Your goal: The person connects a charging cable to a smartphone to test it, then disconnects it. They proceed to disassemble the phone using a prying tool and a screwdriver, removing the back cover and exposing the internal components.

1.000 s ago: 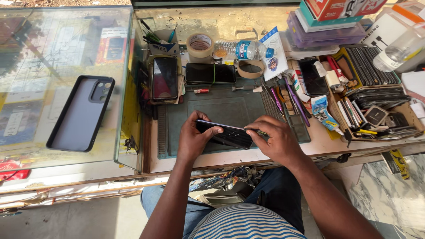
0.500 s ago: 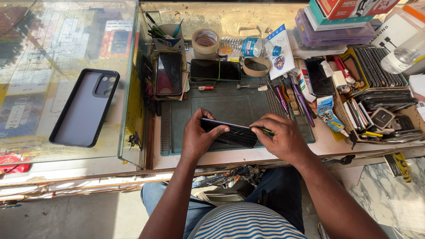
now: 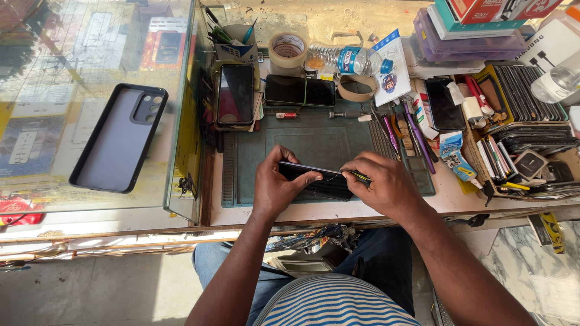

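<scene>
Two hands: left hand [image 3: 275, 187] grips one dark phone [image 3: 317, 181] (tilted), right hand [image 3: 380, 184] pinches perhaps one thin tool [image 3: 357, 175].

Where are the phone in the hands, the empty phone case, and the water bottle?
phone [image 3: 320, 184]: head view, dark screen between the hands.
phone case [image 3: 118, 139]: head view, inner back panel.
water bottle [image 3: 350, 60]: head view, label.

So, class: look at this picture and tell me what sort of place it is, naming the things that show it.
Most likely a small phone-repair counter. The left hand and right hand work on a dark phone over a green work mat, with hand tools and more phones laid alongside.
</scene>
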